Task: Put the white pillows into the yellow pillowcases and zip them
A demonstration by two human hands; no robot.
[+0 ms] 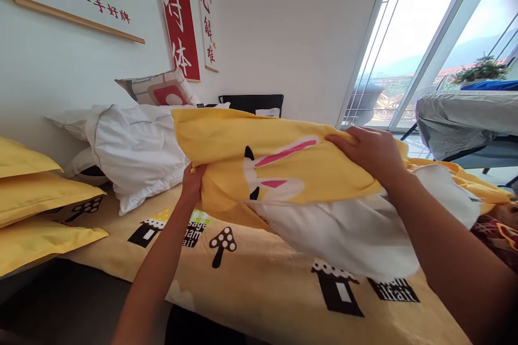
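A yellow pillowcase (218, 132) with a white rabbit face and pink ears stretches between my hands. My left hand (192, 183) grips its left side, fingers closed on the cloth. On the upper right part, my right hand (370, 151) pinches the fabric near one ear tip. A white pillow (343, 232) shows out of the pillowcase's lower right side, resting on the printed bedspread (267, 280). How far the pillow reaches inside is hidden by the cloth.
Yellow pillows (44, 197) are stacked at the left edge. White pillows (137, 145) and a patterned cushion (162, 89) lie by the wall. More yellow cloth (461, 178) lies at right. A grey-covered piece of furniture (465, 118) stands by the glass door (404, 48).
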